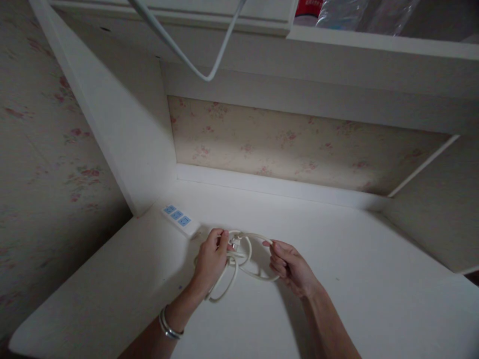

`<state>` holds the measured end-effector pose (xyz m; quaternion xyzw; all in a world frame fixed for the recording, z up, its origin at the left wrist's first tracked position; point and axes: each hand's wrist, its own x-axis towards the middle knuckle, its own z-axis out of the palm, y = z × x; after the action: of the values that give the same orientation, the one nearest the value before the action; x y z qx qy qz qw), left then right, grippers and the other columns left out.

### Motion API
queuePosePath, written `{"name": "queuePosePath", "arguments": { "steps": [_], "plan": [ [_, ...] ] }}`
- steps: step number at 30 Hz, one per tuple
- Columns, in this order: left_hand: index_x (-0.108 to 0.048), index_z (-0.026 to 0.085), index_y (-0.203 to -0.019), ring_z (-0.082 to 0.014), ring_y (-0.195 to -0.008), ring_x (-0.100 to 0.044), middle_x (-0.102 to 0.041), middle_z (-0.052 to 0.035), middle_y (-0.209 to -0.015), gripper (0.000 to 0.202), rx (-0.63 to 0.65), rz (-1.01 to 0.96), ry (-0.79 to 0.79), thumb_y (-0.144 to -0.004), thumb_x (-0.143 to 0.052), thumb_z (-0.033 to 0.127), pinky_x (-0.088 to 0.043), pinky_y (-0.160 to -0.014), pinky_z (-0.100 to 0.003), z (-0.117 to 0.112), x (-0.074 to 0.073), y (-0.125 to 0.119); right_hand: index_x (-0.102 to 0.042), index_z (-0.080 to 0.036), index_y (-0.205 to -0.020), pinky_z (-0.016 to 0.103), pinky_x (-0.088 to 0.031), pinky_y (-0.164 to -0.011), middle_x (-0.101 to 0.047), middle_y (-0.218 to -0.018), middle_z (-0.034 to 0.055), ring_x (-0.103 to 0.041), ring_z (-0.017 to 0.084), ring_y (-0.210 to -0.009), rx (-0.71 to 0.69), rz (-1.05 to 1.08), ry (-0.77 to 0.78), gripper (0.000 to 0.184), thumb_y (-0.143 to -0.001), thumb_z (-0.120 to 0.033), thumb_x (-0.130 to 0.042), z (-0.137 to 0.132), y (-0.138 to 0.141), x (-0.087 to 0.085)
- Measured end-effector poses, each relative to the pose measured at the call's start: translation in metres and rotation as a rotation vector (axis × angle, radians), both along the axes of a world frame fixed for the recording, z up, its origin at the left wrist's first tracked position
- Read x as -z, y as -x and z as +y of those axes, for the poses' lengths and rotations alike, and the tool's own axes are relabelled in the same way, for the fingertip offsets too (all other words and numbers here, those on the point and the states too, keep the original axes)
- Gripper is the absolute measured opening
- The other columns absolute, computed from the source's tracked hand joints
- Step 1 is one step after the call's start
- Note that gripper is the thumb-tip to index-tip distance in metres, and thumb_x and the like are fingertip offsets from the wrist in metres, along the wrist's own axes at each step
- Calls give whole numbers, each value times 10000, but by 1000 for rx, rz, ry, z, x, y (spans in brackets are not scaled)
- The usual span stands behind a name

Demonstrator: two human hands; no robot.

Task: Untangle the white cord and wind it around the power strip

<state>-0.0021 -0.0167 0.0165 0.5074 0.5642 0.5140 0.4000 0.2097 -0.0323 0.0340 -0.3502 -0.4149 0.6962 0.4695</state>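
Observation:
A white power cord (258, 276) hangs in loops between my two hands over the white desk. My left hand (213, 254) is closed around the gathered loops, close to a plug with metal prongs (235, 243). A stretch of the same cord is pinched between the thumb and fingers of my right hand (288, 262). Just beyond my left hand lies a white power strip (180, 219) with blue socket faces. Where the cord joins the strip is hidden behind my left hand.
The desk top (355, 309) meets a white side panel (123, 124) at the left and a back panel with flowered wallpaper (262, 134). Overhead, a shelf (337, 55) holds plastic bottles (344, 15), and a bent pale rod (207, 77) hangs down.

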Motion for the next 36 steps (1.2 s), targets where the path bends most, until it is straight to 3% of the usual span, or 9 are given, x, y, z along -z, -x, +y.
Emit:
{"name": "queuePosePath", "arguments": {
  "steps": [3, 5, 10, 16, 21, 24, 29, 33, 36],
  "plan": [
    [-584, 199, -867, -150, -523, -582, -639, 5, -622, 353, -20, -27, 15, -838, -511, 543, -395, -499, -229, 1, 2, 0, -659, -132, -795, 212, -129, -417, -232, -456, -114, -161, 36, -396, -92, 23, -43, 338, -742, -461, -716, -2, -5, 6],
    [-587, 197, -861, -155, -548, -590, -637, 2, -626, 346, -25, -16, 6, -844, -507, 533, -409, -521, -235, 2, 2, 0, -658, -152, -780, 218, -148, -425, -207, -457, -115, -150, 43, -400, -56, 51, -66, 350, -727, -493, -715, -3, -6, 7],
    [-589, 201, -835, -163, -716, -627, -657, -12, -739, 306, -21, 52, -73, -870, -489, 488, -455, -652, -248, 2, 0, 2, -607, -248, -797, 223, -233, -431, -215, -520, -91, -159, 81, -433, 344, 184, -144, 295, -773, -539, -644, 5, -3, -2],
    [-594, 201, -878, -105, -528, -521, -599, 13, -760, 331, 72, -66, -29, -837, -513, 519, -416, -451, -199, -3, -7, 0, -578, -267, -833, 246, -406, -569, -451, -627, -62, -400, 100, -533, 699, 108, -173, 312, -801, -576, -589, 26, -7, 4],
    [-597, 181, -817, -98, -620, -495, -540, -16, -879, 266, 189, -118, -152, -842, -553, 442, -407, -480, -188, -7, -12, 1, -588, -252, -938, 181, -361, -494, -424, -653, -81, -378, 56, -494, 934, 52, -95, 350, -794, -571, -593, 30, -10, 15],
    [-592, 166, -714, -124, -669, -495, -523, -21, -782, 298, 323, -70, -219, -885, -512, 397, -408, -558, -218, -10, -16, 4, -584, -248, -1004, 153, -315, -434, -357, -643, -92, -335, 38, -462, 1019, 11, -137, 370, -796, -554, -598, 31, -12, 19],
    [-598, 164, -620, -150, -697, -519, -539, -29, -705, 354, 520, 53, -275, -903, -502, 353, -404, -639, -259, -14, -22, 8, -563, -246, -1014, 147, -311, -386, -484, -798, -65, -437, 19, -478, 1146, -30, -188, 409, -783, -583, -584, 37, -21, 27],
    [-658, 176, -608, -206, -950, -531, -581, -86, -1001, 318, 417, 210, -378, -857, -574, 355, -413, -853, -311, -13, -19, 10, -528, -248, -1007, 148, -327, -371, -529, -871, -42, -565, 63, -573, 1229, -65, -132, 449, -759, -620, -572, 45, -29, 36],
    [-708, 206, -845, -257, -1177, -446, -473, -81, -1312, 172, 374, 219, -335, -786, -662, 361, -351, -1004, -361, -10, -15, 11, -507, -239, -971, 158, -374, -393, -520, -811, -56, -522, 53, -525, 1265, -94, -109, 425, -776, -615, -540, 51, -33, 43]
  ]
}}
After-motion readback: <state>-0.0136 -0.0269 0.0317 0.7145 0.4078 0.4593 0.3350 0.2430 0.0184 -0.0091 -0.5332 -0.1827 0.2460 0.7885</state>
